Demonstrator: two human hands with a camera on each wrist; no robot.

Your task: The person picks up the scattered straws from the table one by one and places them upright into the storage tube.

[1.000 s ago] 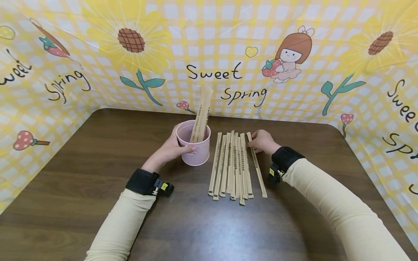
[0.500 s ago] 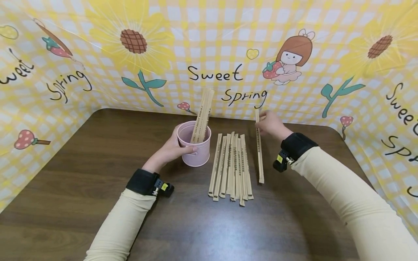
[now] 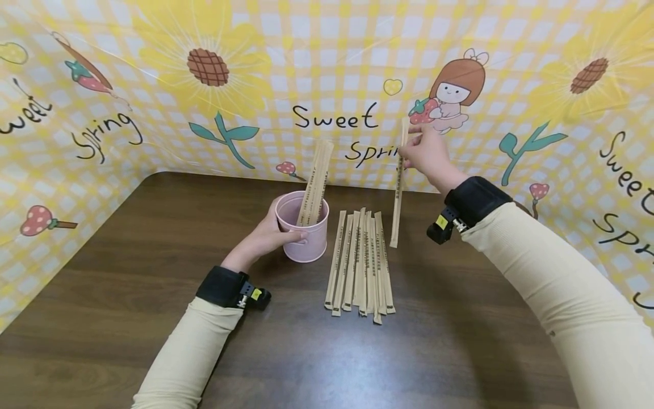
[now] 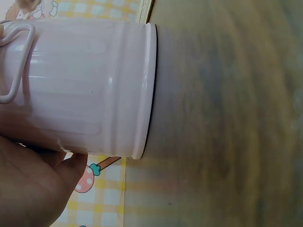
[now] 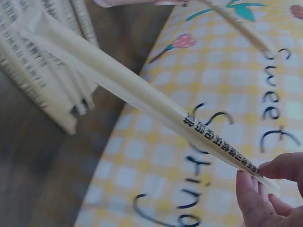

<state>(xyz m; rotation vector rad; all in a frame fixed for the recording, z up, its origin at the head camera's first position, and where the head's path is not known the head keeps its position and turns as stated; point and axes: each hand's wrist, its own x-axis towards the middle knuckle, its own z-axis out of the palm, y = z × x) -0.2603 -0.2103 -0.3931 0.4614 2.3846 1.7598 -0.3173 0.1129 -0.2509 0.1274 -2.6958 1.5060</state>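
My left hand (image 3: 264, 232) holds the small pink bucket (image 3: 313, 241) from its left side, thumb across the front near the handle. Several paper-wrapped straws (image 3: 315, 182) stand in it, leaning right. In the left wrist view the bucket (image 4: 85, 90) rests on the table, fingers at its side. Higher up on the right, my right hand (image 3: 429, 154) pinches one paper-wrapped straw (image 3: 398, 199) near its upper end; it hangs nearly upright above the table. The right wrist view shows this straw (image 5: 156, 109) between thumb and fingertips (image 5: 284, 166), with dark printing along it.
A row of several wrapped straws (image 3: 360, 264) lies on the brown wooden table (image 3: 286, 358), right of the bucket. Behind the table and at both sides hangs a yellow checked cloth (image 3: 337, 62) with flower prints and lettering.
My right hand has picked up the rightmost straw from the table and raised it upward, away from the row. The left hand and the bucket have stayed in place.
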